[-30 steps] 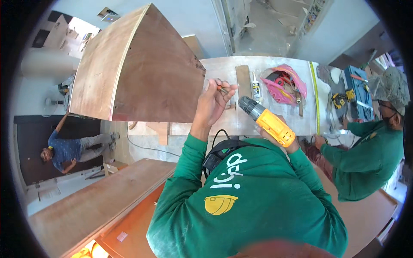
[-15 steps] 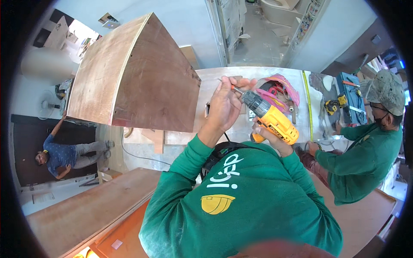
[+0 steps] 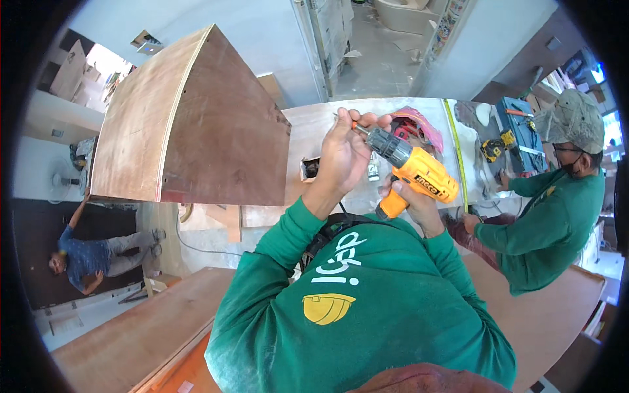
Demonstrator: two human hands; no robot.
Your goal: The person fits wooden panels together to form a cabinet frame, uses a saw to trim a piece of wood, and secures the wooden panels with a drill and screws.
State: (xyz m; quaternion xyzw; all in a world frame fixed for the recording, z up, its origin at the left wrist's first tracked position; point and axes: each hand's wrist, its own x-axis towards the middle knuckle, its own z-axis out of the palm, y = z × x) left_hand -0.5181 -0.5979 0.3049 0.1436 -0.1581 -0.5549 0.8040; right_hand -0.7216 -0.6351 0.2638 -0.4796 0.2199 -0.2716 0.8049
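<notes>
Clamps the drill (image 3: 429, 175) by its handle (image 3: 393, 205) inside the closed fingers of the right hand (image 3: 422, 207), nose-first toward the left hand (image 3: 347, 160), and pinches the bit (image 3: 358, 126) between left thumb and fingertips, apparently to steady both in line.

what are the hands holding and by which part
The right hand holds the yellow drill by its handle; the left hand pinches a thin bit near its orange band.
</notes>
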